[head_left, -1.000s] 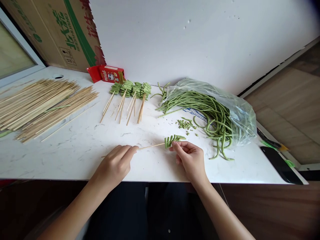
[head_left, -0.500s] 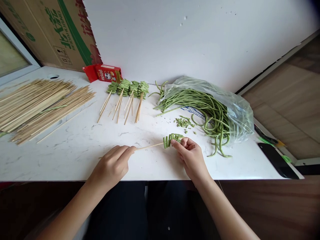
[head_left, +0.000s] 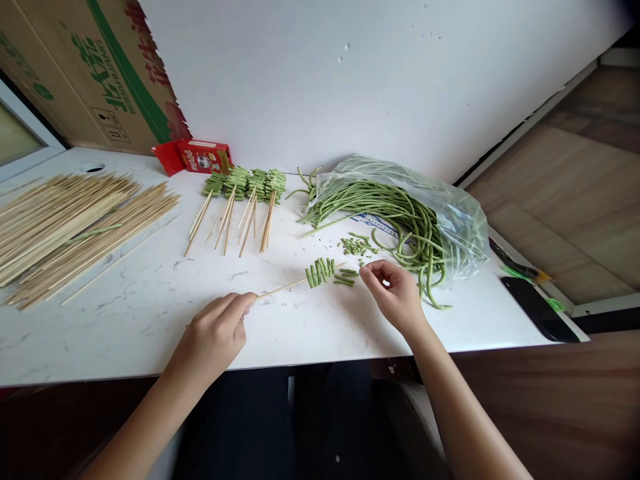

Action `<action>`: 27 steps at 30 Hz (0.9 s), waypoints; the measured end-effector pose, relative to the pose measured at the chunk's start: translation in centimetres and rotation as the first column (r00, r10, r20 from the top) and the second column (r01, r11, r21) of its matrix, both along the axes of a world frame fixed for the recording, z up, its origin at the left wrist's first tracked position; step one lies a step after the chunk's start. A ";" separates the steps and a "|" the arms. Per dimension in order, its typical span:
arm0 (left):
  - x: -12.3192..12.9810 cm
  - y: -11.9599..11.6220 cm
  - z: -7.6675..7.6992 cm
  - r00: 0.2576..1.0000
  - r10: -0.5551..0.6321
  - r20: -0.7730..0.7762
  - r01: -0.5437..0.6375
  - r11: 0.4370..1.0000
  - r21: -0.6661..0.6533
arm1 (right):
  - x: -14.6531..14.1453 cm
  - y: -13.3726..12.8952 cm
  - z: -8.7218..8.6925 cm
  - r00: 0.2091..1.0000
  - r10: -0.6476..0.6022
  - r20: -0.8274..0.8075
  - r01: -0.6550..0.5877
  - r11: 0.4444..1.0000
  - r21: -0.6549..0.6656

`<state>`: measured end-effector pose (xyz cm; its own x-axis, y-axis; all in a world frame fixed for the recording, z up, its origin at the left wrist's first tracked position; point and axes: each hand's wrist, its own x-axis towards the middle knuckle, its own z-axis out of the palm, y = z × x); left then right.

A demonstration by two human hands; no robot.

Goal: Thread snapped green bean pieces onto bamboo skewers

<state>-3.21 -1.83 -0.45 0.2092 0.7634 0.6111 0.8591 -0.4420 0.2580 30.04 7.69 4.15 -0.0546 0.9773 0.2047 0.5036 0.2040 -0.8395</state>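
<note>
My left hand is closed round a thin wooden skewer, which slants up to the right. Several short green bean pieces are threaded side by side near its tip. Just right of them, a few loose cut pieces lie on the white table. My right hand is beside these, thumb and forefinger pressed together; whatever is between them, if anything, is too small to make out. Behind it sits a small heap of bean ends.
Long beans spill from a clear plastic bag at the right. Filled skewers lie at the back by a red packet. Many bare skewers cover the left. A black phone rests at the right edge.
My right hand has come off the threaded pieces and moved right, uncovering the skewer's tip and the loose pieces. My left hand still holds the skewer. The view has shifted slightly.
</note>
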 end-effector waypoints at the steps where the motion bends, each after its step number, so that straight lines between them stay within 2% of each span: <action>1: 0.0 0.0 0.0 1.000 0.006 0.004 -0.006 1.000 0.005 | 0.4 0.2 -0.1 0.993 0.035 0.109 -0.037 0.999 0.012; 4: 0.0 0.1 -0.1 1.000 0.018 0.013 -0.018 1.000 0.001 | 1.0 0.5 -0.3 0.942 0.134 0.309 -0.151 0.988 0.032; 7: -0.1 0.0 -0.3 1.000 0.024 0.015 -0.024 1.000 -0.017 | 0.7 0.3 -0.8 0.898 0.188 0.398 -0.242 0.966 0.088; 14: -0.3 0.1 -0.6 0.999 0.007 0.035 -0.006 1.000 -0.017 | -0.4 -0.2 -1.5 0.812 0.125 0.571 -0.285 0.937 0.200; 18: -0.4 0.2 -0.8 0.999 0.002 0.039 -0.002 1.000 -0.018 | -0.6 -0.2 -1.0 0.797 0.225 0.561 -0.381 0.907 0.177; 22: -0.5 0.2 -1.0 0.999 -0.005 0.045 0.006 1.000 -0.015 | -0.4 -0.2 -0.9 0.804 0.265 0.532 -0.411 0.895 0.176; 25: -0.6 0.2 -1.1 0.999 0.001 0.038 -0.001 1.000 -0.008 | 0.0 0.0 -1.1 0.840 0.242 0.486 -0.371 0.910 0.188; 27: -0.6 0.2 -1.1 0.999 0.000 0.036 0.000 1.000 0.002 | 0.3 0.3 -1.3 0.896 0.209 0.392 -0.300 0.936 0.187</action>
